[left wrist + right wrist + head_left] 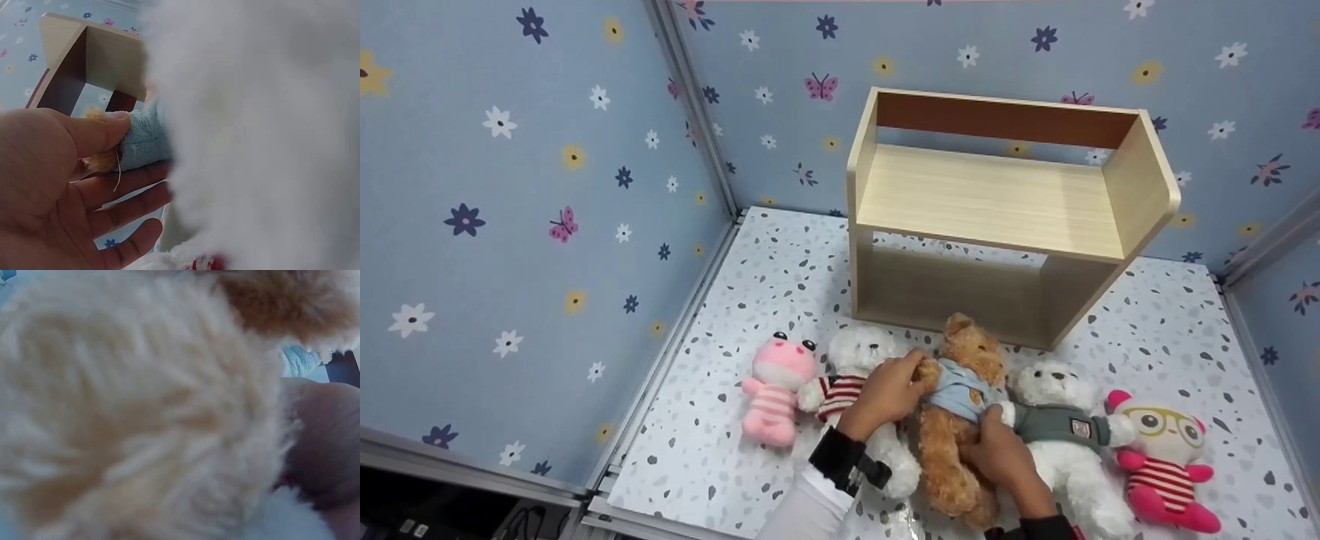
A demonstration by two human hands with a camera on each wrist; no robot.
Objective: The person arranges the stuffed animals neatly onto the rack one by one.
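Note:
A brown teddy bear in a light blue shirt lies among other plush toys in the head view. My left hand pinches its arm; in the left wrist view the thumb lies over the blue sleeve, the other fingers spread below. At the bear's hip, my right hand grips its side, with fingertips partly hidden. Blurred brown fur covers most of the right wrist view. A white bear in a striped top is under my left wrist; a white bear in a green top lies beside my right hand.
A two-level wooden shelf stands behind the toys, against flowered wall panels. At the left lies a pink frog-like plush; at the far right, a pink-and-white plush with yellow glasses. Speckled white tabletop lies beneath everything.

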